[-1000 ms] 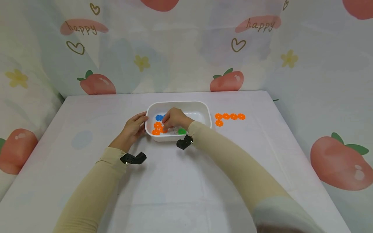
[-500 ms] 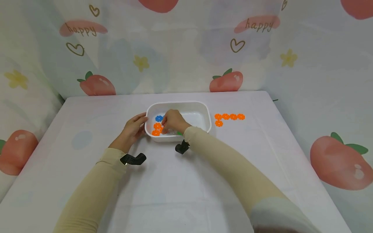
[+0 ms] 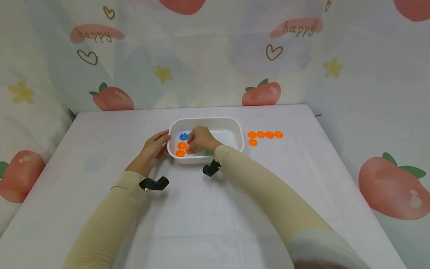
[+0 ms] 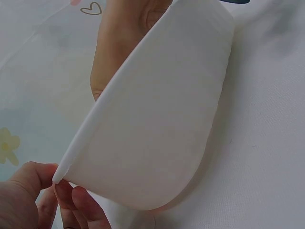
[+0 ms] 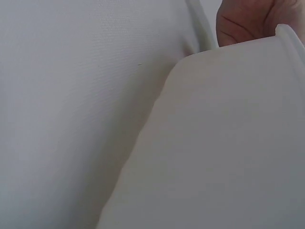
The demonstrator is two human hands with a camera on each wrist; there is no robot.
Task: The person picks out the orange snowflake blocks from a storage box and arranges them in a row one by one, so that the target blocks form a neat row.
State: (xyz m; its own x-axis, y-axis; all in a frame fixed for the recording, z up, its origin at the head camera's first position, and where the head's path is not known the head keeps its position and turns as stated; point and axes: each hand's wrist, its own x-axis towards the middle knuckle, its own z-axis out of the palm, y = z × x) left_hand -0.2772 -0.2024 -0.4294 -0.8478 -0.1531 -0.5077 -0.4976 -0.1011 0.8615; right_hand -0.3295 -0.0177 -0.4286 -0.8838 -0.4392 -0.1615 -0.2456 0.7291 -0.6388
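Observation:
A white plastic tub (image 3: 215, 160) stands on the table. My left hand (image 3: 152, 151) pinches its left rim, with the thumb over the edge and fingers beneath in the left wrist view. My right hand (image 3: 202, 139) reaches down inside the tub, fingers bent, tips at the orange flower-shaped discs (image 3: 181, 145). Whether those fingertips grasp a disc is hidden. Behind the orange ones lies a blue flower disc (image 3: 183, 136); a green disc (image 3: 208, 152) shows partly under the right wrist. The tub's wall hides the right fingers in both wrist views.
Right of the tub, several orange flower discs (image 3: 269, 135) lie in a row, with one more orange disc (image 3: 252, 142) below its left end. A white cloth (image 3: 188, 220) covers the table. A printed curtain (image 3: 208, 56) rises behind it.
My right hand has shifted very slightly inside the tub, its wrist dropping a little and to the left. The left hand and the discs on the table stay in place.

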